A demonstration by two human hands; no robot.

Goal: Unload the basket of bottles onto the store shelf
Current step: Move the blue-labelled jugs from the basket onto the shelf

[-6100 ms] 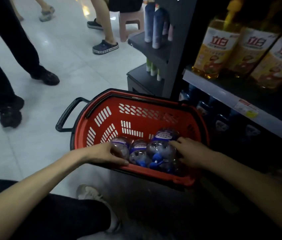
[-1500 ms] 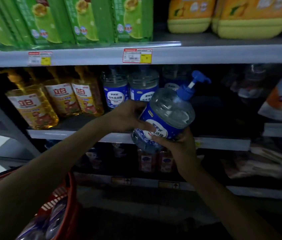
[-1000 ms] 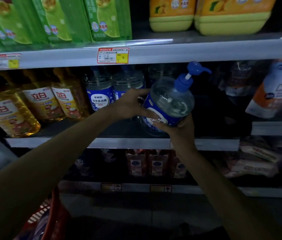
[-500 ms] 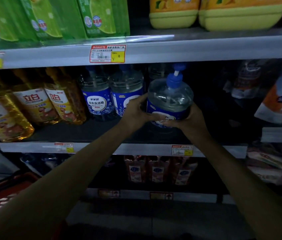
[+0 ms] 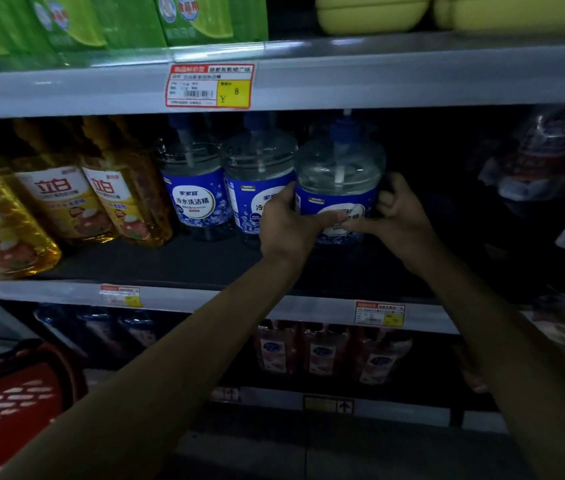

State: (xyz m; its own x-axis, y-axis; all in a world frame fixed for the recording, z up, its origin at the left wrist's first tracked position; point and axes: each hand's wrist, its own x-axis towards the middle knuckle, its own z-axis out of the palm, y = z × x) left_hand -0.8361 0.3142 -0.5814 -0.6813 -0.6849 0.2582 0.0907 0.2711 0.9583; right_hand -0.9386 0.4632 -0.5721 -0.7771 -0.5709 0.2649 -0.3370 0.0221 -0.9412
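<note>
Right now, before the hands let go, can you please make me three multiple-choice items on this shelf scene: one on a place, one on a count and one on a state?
1. Where is the pump bottle that the left hand and the right hand hold?
A. In a red basket
B. At the middle shelf, just right of two like bottles
C. On the top shelf

2. How many blue-label pump bottles are in that front row, counting the held one?
A. Two
B. Three
C. Five

3. How does the held bottle stand?
A. Upright
B. On its side
C. Upside down

Answers:
1 B: it stands in line with its two neighbours, on their right.
2 B: three blue labels show side by side.
3 A: its pump head is on top.
</note>
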